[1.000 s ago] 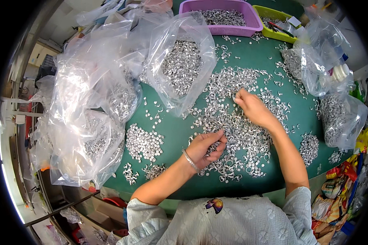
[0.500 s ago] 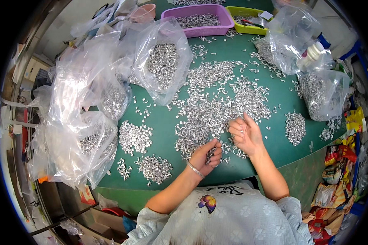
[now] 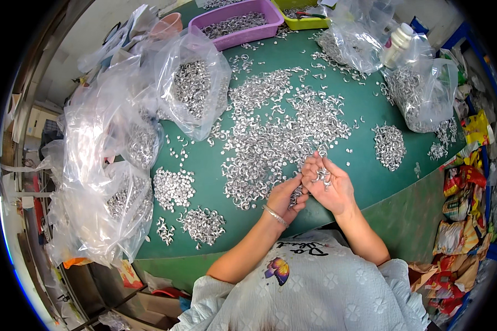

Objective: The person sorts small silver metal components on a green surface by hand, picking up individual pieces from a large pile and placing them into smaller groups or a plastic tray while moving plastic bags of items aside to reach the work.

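Observation:
A wide heap of small, shiny, curved metal pieces covers the middle of the green table. At its near edge, my left hand, with a bangle on the wrist, is curled round a clump of metal pieces. My right hand is turned palm up with its fingers bent, cradling several curved metal pieces. The fingertips of both hands meet or nearly meet. Smaller piles lie apart: round-looking pieces and curved pieces to the left, and another pile to the right.
Clear plastic bags of metal pieces stand at left, far left and right. A purple basin and a green basin sit at the back. A white bottle leans among bags. Colourful packages line the right side.
My right hand has opened out from a loose curl and moved against my left, showing several pieces in its palm. The whole view has shifted and turned slightly.

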Action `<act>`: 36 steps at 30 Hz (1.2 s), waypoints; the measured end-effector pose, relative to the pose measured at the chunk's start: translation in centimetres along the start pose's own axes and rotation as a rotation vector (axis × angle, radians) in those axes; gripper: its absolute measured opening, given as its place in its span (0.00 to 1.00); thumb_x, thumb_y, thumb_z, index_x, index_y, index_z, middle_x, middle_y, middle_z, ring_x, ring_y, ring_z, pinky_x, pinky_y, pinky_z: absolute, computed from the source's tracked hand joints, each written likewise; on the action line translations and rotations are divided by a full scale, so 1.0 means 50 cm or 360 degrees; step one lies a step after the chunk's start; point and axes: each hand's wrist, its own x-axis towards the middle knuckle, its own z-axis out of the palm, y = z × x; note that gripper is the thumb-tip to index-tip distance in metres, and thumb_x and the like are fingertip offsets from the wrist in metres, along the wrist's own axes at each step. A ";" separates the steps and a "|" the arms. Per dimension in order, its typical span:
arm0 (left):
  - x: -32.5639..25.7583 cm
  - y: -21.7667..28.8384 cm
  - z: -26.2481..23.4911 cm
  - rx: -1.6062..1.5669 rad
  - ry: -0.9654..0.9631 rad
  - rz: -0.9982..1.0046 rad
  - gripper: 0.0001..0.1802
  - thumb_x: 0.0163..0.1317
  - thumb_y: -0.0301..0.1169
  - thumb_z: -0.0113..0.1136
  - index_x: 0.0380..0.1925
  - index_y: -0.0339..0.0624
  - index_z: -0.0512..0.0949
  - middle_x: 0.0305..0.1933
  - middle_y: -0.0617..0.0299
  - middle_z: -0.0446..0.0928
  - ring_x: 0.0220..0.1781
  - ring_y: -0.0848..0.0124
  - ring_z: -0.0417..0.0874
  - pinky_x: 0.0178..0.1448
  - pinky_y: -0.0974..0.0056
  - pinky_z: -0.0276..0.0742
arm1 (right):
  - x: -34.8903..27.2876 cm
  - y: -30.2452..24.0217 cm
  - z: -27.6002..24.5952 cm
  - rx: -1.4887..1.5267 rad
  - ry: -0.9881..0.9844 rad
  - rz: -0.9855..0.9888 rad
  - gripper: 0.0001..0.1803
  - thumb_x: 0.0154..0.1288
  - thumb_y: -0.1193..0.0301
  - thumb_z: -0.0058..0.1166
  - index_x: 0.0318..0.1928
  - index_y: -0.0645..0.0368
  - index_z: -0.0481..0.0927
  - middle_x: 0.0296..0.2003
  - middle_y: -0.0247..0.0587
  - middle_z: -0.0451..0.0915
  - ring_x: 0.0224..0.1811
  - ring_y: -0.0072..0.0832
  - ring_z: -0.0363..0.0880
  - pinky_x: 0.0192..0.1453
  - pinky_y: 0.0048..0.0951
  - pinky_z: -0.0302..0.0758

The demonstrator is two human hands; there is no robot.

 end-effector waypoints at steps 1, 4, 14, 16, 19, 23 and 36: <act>0.001 0.000 0.002 0.0091 0.0023 0.0007 0.11 0.64 0.36 0.53 0.36 0.39 0.75 0.26 0.65 0.71 0.22 0.79 0.68 0.19 0.76 0.58 | -0.001 -0.001 -0.002 -0.0002 -0.0027 0.0018 0.15 0.71 0.67 0.36 0.50 0.61 0.69 0.43 0.43 0.73 0.50 0.36 0.71 0.51 0.38 0.70; -0.003 0.011 -0.006 0.0358 -0.0138 -0.0105 0.11 0.64 0.35 0.53 0.35 0.39 0.76 0.27 0.65 0.72 0.22 0.79 0.69 0.21 0.77 0.59 | -0.007 -0.010 -0.009 -0.0061 -0.0096 0.0068 0.16 0.70 0.66 0.36 0.52 0.62 0.69 0.47 0.46 0.74 0.52 0.39 0.72 0.54 0.41 0.70; 0.005 0.008 -0.006 0.0244 -0.0148 0.0005 0.10 0.62 0.31 0.56 0.39 0.37 0.75 0.32 0.64 0.74 0.25 0.79 0.68 0.22 0.78 0.59 | -0.015 -0.035 0.017 -0.0309 -0.0205 0.0116 0.22 0.72 0.59 0.30 0.53 0.63 0.69 0.49 0.46 0.74 0.54 0.40 0.70 0.54 0.43 0.69; 0.007 0.008 -0.007 0.0193 -0.0101 0.0050 0.10 0.62 0.30 0.56 0.40 0.36 0.75 0.32 0.64 0.74 0.24 0.79 0.68 0.21 0.78 0.59 | -0.017 -0.039 0.022 -0.0375 -0.0216 0.0109 0.22 0.72 0.59 0.30 0.53 0.62 0.69 0.50 0.46 0.73 0.56 0.41 0.69 0.55 0.43 0.69; 0.009 0.013 -0.017 0.0241 -0.0203 0.0203 0.12 0.62 0.30 0.56 0.43 0.35 0.75 0.31 0.63 0.74 0.24 0.80 0.68 0.21 0.78 0.59 | -0.019 -0.036 0.020 -0.0319 -0.0128 -0.0025 0.21 0.72 0.60 0.31 0.53 0.62 0.69 0.50 0.46 0.73 0.57 0.40 0.68 0.60 0.43 0.66; -0.001 0.016 0.001 0.0396 -0.0111 0.0446 0.11 0.62 0.28 0.55 0.43 0.34 0.76 0.29 0.62 0.75 0.22 0.81 0.66 0.21 0.78 0.58 | -0.021 -0.031 0.006 0.0061 -0.0046 -0.0064 0.21 0.72 0.62 0.31 0.54 0.63 0.68 0.53 0.46 0.71 0.62 0.42 0.63 0.66 0.43 0.59; -0.009 0.019 0.036 0.1973 0.0168 0.1411 0.13 0.56 0.23 0.58 0.42 0.39 0.80 0.36 0.54 0.81 0.37 0.69 0.82 0.39 0.68 0.76 | -0.015 0.014 0.018 0.0059 0.0074 -0.0066 0.25 0.72 0.61 0.30 0.60 0.68 0.61 0.63 0.53 0.60 0.68 0.46 0.53 0.70 0.42 0.53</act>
